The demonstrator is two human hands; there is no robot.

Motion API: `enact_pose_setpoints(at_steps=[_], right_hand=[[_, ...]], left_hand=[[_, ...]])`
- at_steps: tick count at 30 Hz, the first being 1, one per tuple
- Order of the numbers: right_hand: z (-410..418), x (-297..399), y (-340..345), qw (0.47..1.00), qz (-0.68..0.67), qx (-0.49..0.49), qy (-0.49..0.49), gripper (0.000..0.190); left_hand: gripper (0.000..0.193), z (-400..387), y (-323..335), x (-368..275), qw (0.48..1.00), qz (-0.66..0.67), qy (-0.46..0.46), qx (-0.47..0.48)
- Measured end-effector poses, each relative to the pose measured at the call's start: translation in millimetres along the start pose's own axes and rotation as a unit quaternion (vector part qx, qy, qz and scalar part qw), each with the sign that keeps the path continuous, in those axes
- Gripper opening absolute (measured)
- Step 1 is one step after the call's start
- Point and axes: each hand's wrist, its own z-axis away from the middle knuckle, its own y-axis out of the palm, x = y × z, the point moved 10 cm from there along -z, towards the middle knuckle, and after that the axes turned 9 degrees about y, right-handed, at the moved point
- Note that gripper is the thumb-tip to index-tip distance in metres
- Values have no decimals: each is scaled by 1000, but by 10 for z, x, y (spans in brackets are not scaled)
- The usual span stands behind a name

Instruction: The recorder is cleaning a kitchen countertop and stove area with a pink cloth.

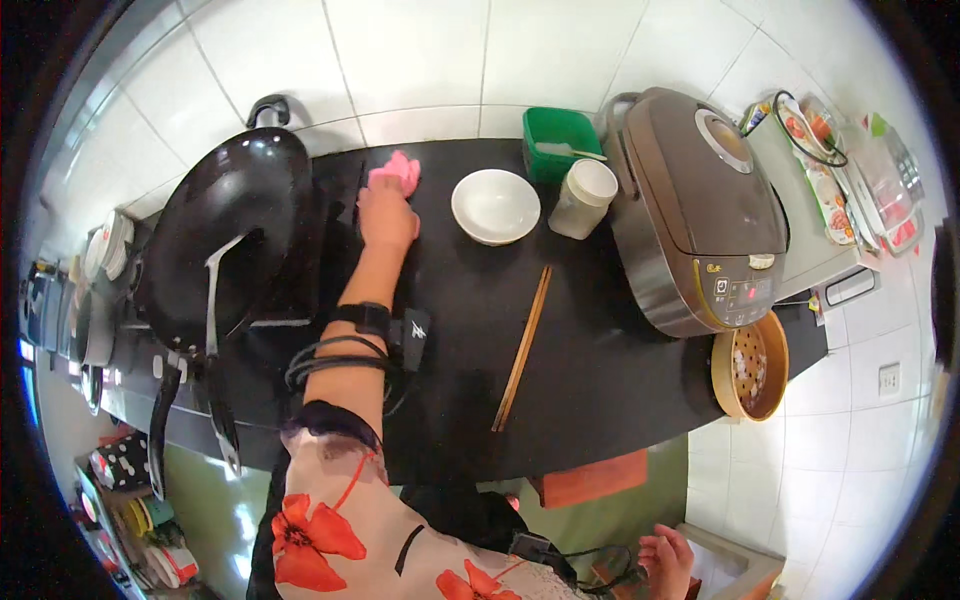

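Observation:
My left hand (388,216) presses a crumpled pink cloth (397,174) onto the black countertop (457,360), near its back edge beside the wok. Right of the cloth sits a white bowl (496,204), with a lidded jar (583,199) and a green plastic container (559,139) beyond it. A pair of wooden chopsticks (521,349) lies on the counter. Low at the right, off the counter, hangs my right hand (666,561), with its fingers loosely curled and nothing seen in it.
At the left a black wok (225,225) holds a metal-handled utensil (213,292); handles jut over the front edge. A brown rice cooker (697,210) stands at the right, with a round wooden steamer basket (750,367) at the counter's edge and food packages (825,180) behind.

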Motion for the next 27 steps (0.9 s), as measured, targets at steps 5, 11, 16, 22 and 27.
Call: enact_pose_setpoints(at_steps=[5, 11, 16, 22, 27], right_hand=[[-64, 16, -15, 996, -14, 27, -83, 39], [-199, -54, -41, 990, -50, 87, -101, 23], [-281, -245, -217, 989, -41, 102, -97, 24], [-290, -267, -310, 991, -30, 87, -93, 24], [-449, -334, -397, 995, -11, 65, -76, 25]], left_hand=[[30, 537, -210, -307, 1000, 19, -8, 18], [25, 1075, -570, -294, 983, 171, -68, -29], [30, 1418, -927, -81, 947, 272, -157, -67], [36, 1192, -1101, -391, 990, 113, -76, -24], [42, 495, -511, -57, 987, 110, -115, -6]])
